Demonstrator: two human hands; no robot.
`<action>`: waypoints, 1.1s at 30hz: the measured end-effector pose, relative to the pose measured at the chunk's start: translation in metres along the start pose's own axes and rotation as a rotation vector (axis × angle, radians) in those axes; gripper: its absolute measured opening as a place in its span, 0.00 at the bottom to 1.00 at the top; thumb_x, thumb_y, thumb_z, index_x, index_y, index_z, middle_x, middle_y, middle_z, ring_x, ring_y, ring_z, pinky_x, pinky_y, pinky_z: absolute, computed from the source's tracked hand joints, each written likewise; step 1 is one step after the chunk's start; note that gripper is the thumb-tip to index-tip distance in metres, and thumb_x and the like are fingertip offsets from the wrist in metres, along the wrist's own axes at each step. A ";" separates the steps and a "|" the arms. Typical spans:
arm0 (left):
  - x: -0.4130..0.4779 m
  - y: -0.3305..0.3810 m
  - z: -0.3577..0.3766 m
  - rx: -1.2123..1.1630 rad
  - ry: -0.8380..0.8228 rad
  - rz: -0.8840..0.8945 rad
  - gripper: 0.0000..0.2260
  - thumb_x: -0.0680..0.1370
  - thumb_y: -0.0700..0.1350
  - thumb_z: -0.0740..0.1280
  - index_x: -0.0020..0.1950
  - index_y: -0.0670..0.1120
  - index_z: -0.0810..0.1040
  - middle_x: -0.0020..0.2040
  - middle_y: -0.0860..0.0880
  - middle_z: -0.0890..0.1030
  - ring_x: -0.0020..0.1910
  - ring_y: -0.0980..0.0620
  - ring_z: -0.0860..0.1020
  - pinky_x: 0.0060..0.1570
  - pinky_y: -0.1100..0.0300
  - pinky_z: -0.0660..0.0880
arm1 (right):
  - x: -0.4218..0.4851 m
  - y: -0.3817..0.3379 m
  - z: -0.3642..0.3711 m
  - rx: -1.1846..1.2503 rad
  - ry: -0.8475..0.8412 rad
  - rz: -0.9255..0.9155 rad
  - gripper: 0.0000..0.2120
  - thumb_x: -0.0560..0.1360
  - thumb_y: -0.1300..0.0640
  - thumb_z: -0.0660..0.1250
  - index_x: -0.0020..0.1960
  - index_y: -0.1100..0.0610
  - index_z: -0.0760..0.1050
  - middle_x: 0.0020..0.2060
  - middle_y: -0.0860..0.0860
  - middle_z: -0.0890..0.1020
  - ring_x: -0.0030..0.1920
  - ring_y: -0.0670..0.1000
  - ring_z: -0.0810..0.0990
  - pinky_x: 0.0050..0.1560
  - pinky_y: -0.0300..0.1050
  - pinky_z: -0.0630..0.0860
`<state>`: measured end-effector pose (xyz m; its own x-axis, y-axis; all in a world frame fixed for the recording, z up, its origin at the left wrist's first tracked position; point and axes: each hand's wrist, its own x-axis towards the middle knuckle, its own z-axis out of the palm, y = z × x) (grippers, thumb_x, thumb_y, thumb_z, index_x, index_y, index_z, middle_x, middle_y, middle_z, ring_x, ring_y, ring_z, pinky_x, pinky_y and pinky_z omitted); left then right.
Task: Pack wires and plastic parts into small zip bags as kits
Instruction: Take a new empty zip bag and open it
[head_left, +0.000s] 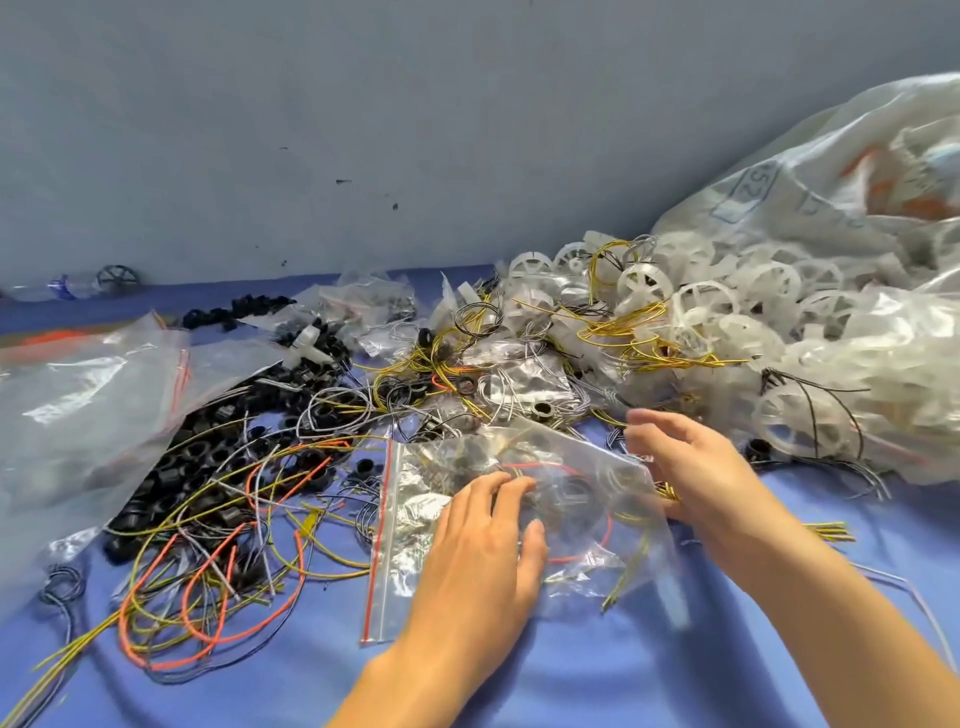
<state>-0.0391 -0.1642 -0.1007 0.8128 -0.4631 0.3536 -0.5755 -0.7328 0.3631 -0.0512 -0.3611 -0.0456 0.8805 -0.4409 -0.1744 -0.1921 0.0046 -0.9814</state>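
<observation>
1. Clear small zip bag with a red seal strip (582, 467) lies on the blue cloth (571, 686) at centre front, with a red wire loop, yellow wires and a dark ring showing through its plastic
2. Left hand (483, 551) rests palm-down on the bag, fingers gently bent, pressing it to the cloth; the blurred right hand (691, 467) spreads loose fingers at the bag's far right edge, and whether it grips the yellow wire ends by its palm cannot be told
3. Likely risks: the springy coiled wires could push out through the seal end at the left if it is unsealed, and the tangle of loose orange and yellow wires (208, 597) just beside that end could snag and drag in extras
</observation>
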 end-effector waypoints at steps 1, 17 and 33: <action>0.000 0.000 0.001 0.001 -0.002 0.001 0.18 0.83 0.52 0.55 0.73 0.54 0.63 0.70 0.56 0.65 0.70 0.57 0.61 0.71 0.61 0.58 | -0.001 0.000 0.001 0.033 -0.034 -0.016 0.11 0.77 0.58 0.67 0.58 0.50 0.80 0.53 0.52 0.81 0.49 0.51 0.79 0.51 0.53 0.78; -0.006 0.012 0.003 0.044 -0.024 0.116 0.18 0.81 0.55 0.50 0.69 0.54 0.67 0.66 0.54 0.69 0.67 0.53 0.67 0.68 0.57 0.62 | -0.028 -0.002 0.007 -0.542 0.246 -0.924 0.18 0.75 0.65 0.62 0.59 0.47 0.78 0.55 0.42 0.79 0.56 0.40 0.76 0.59 0.30 0.67; -0.015 -0.050 -0.012 0.192 -0.175 -0.265 0.28 0.80 0.64 0.42 0.79 0.59 0.43 0.81 0.49 0.40 0.79 0.50 0.37 0.76 0.48 0.38 | 0.005 0.064 -0.013 -1.262 0.041 -0.328 0.37 0.74 0.31 0.33 0.80 0.44 0.44 0.80 0.52 0.47 0.79 0.51 0.45 0.78 0.52 0.43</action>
<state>-0.0236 -0.1151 -0.1134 0.9442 -0.3105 0.1097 -0.3285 -0.9113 0.2483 -0.0648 -0.3747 -0.1086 0.9543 -0.2875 0.0817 -0.2639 -0.9388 -0.2215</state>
